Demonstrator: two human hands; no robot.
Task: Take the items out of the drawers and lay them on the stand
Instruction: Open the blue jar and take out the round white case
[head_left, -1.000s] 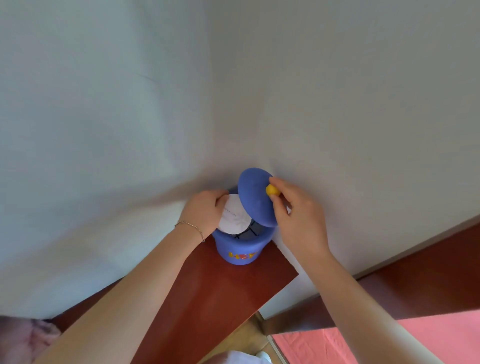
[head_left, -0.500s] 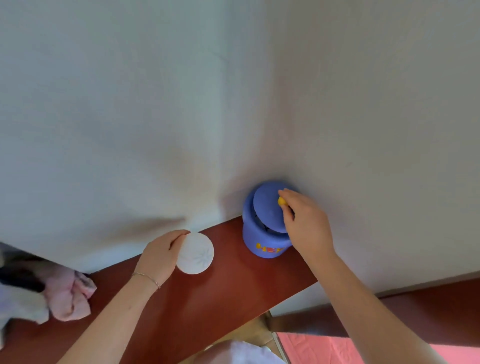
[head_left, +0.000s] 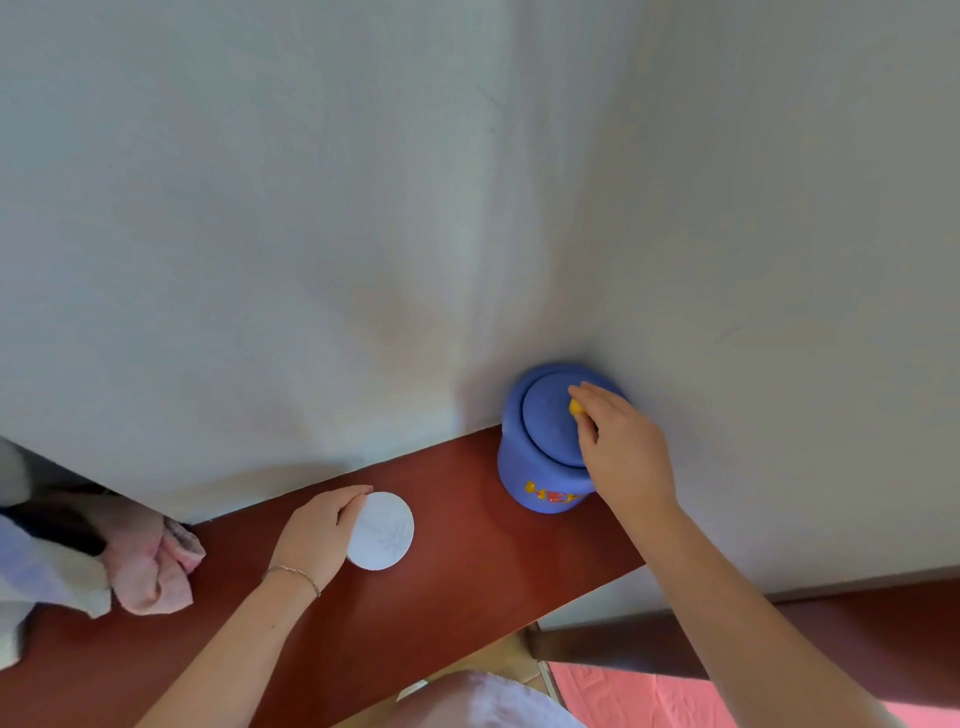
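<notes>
Placing step: white round disc (head_left: 382, 530) lies flat on red-brown stand (head_left: 467, 571), left hand (head_left: 317, 535) curled on its edge; right hand (head_left: 623, 447) pinches yellow knob (head_left: 575, 406) of lid on blue jar (head_left: 540, 467); next, likely release both.

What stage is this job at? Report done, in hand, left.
Done: white disc lies flat on the red-brown stand, and the blue jar has its lid on.
In hand: left hand holds the disc's edge; right hand pinches the yellow knob.
Left: no drawers in view, cannot tell.
</notes>
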